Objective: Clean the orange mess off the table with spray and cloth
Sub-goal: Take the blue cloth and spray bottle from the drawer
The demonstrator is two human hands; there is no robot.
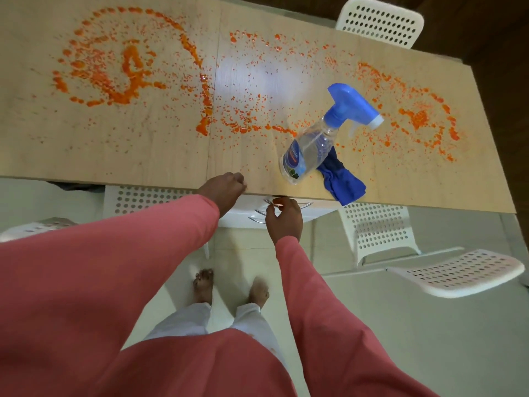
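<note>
Head view, looking down over both arms in pink sleeves. Wooden table (pixel 114 156) carries orange mess (pixel 120 67) in three broad patches: thick rings and a central blob at left, a thinner scatter around a glare spot in the middle, another ring with a dense clump at right. Nothing looks wiped yet, by my reading. Spray bottle (pixel 310 144) stands near the front edge, clear body with a label, mostly see-through so probably light and only part full; smooth plastic, likely slippery if wet. Blue trigger head points right. Best hold, I judge, is round the neck just under the head, forefinger on the trigger. Blue cloth (pixel 342 180) lies crumpled just behind and right of the bottle, touching its base, one corner hanging past the table edge; soft, limp, easy to bunch in one palm. Left hand (pixel 224 187) rests at the table's front edge, fingers curled under into a loose fist, gripping nothing I can see. Right hand (pixel 283 219) is below the edge, in front of a white drawer unit (pixel 303 214); fingers bent, seemingly pinching a thin metal handle, though that contact is hard to confirm. White perforated chairs (pixel 375 227) stand around. Bare feet on pale tile.
</note>
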